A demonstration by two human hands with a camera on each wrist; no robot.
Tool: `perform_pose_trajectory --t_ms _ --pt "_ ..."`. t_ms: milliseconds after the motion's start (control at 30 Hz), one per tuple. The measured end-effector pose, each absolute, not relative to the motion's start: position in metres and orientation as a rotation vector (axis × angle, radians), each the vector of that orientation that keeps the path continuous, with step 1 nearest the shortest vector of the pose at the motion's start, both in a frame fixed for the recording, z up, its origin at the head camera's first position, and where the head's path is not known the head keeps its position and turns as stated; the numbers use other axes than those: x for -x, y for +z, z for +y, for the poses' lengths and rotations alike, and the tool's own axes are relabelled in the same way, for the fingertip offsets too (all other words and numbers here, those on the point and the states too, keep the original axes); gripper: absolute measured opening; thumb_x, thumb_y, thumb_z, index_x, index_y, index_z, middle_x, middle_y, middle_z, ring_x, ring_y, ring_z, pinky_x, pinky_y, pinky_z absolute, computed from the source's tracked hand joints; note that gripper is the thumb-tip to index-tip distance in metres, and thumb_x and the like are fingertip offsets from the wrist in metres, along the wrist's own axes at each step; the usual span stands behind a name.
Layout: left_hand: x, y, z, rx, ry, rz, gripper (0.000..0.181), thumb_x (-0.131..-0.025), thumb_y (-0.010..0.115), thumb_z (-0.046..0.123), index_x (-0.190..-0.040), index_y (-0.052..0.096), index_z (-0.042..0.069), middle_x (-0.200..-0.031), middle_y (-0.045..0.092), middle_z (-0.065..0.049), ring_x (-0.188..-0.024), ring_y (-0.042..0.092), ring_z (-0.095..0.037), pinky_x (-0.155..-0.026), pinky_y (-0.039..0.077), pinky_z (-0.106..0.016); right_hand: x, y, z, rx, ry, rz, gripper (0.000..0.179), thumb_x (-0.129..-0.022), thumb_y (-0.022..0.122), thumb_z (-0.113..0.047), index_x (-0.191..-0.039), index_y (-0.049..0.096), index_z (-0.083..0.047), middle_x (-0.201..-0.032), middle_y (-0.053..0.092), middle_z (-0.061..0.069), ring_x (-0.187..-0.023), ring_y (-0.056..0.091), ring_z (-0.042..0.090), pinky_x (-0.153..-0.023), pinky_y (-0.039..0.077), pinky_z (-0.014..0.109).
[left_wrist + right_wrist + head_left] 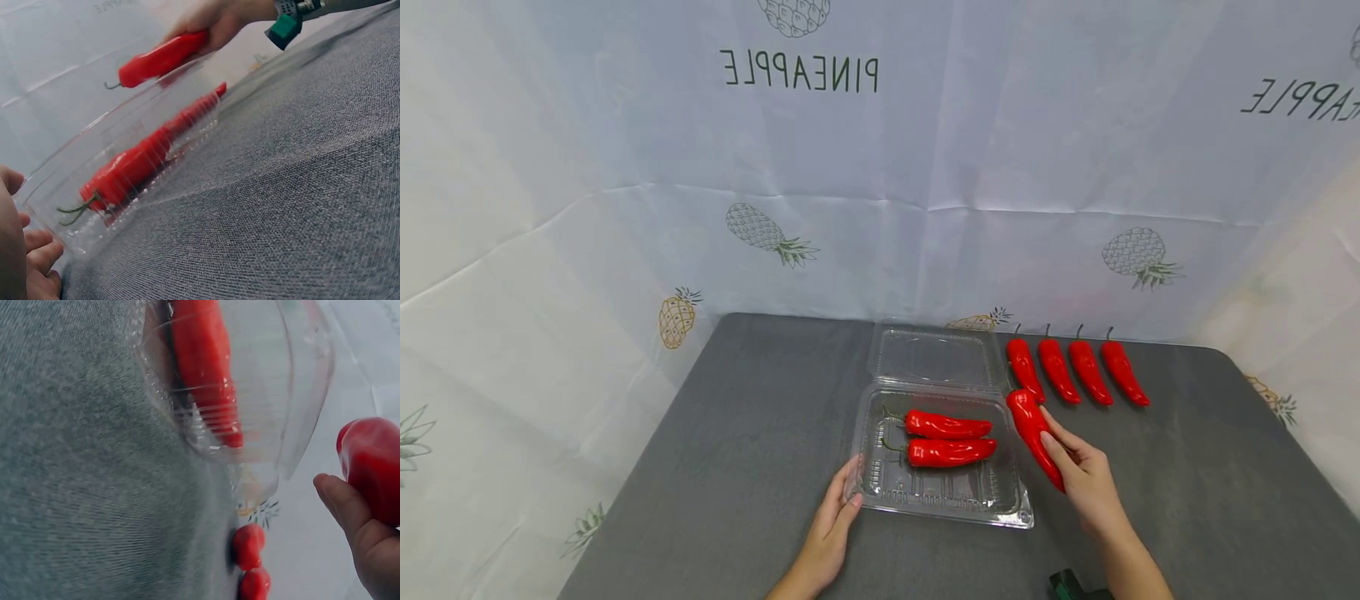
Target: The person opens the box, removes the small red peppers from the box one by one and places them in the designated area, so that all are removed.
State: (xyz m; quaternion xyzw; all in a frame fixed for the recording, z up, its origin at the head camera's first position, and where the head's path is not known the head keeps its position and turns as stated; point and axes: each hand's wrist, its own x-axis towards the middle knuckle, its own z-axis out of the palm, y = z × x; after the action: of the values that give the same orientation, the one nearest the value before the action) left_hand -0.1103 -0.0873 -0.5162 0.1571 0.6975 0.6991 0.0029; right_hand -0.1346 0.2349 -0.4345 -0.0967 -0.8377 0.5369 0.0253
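Red pepper (1036,437) held near clear box (887,492) containing two peppers (951,453); four peppers (1058,371) behind.

Head view above container (925,485), wrists' low

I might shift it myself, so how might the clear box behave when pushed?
The box is probably light and slightly bendy, as its see-through walls look thin. Wide and low, it would likely slide rather than tip. The open lid, joined at the far edge, should probably follow.
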Motion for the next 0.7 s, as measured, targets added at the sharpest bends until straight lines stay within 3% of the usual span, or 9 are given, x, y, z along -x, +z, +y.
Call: perform_pose_trajectory --t_ms 200,367,467,600,700 --pt "0.11 -0.517 -0.088 -0.508 2.195 2.18 0.046 -0.099 0.038 0.006 -0.142 0.027 -0.003 -0.147 0.026 -0.031 -0.131 0.027 0.012 -0.103 0.022 -0.003 0.136 -0.442 0.239 0.495 1.785 -2.486 0.054 -0.095 0.048 -0.042 -0.143 0.036 -0.019 -0.13 0.042 -0.032 -0.111 0.037 -0.007 -0.082 0.036 0.004" --pt "0.11 -0.518 -0.088 -0.511 2.192 2.192 0.045 -0.099 0.038 0.006 -0.142 0.027 -0.002 -0.147 0.027 -0.031 -0.131 0.027 0.012 -0.103 0.022 -0.003 0.14 -0.45 0.242 0.596 1.848 -2.445 0.056 -0.095 0.048 -0.042 -0.144 0.033 -0.021 -0.15 0.032 -0.003 -0.129 0.032 0.011 -0.081 0.032 0.002" --pt "0.11 -0.517 -0.088 -0.507 2.187 2.195 0.045 -0.099 0.038 0.006 -0.142 0.027 -0.002 -0.147 0.027 -0.03 -0.131 0.026 0.013 -0.103 0.022 -0.003 0.142 -0.456 0.243 0.621 1.814 -2.498 0.055 -0.095 0.047 -0.041 -0.145 0.031 -0.022 -0.152 0.028 0.005 -0.134 0.028 0.021 -0.082 0.031 0.004" --pt "0.111 -0.518 -0.088 -0.526 2.195 2.189 0.045 -0.099 0.037 0.006 -0.142 0.027 -0.003 -0.147 0.026 -0.031 -0.131 0.026 0.012 -0.103 0.022 -0.003 0.144 -0.465 0.244 0.594 1.747 -2.586 0.054 -0.097 0.045 -0.037 -0.146 0.029 -0.021 -0.152 0.027 0.011 -0.134 0.031 0.027 -0.099 0.038 0.023" --pt "0.111 -0.518 -0.088 -0.548 2.208 2.19 0.045 -0.098 0.037 0.004 -0.142 0.027 -0.004 -0.146 0.026 -0.033 -0.131 0.026 0.012 -0.103 0.023 -0.003 0.145 -0.471 0.245 0.557 1.729 -2.623 0.054 -0.097 0.046 -0.033 -0.146 0.028 -0.017 -0.152 0.027 0.016 -0.136 0.029 0.03 -0.11 0.031 0.045"
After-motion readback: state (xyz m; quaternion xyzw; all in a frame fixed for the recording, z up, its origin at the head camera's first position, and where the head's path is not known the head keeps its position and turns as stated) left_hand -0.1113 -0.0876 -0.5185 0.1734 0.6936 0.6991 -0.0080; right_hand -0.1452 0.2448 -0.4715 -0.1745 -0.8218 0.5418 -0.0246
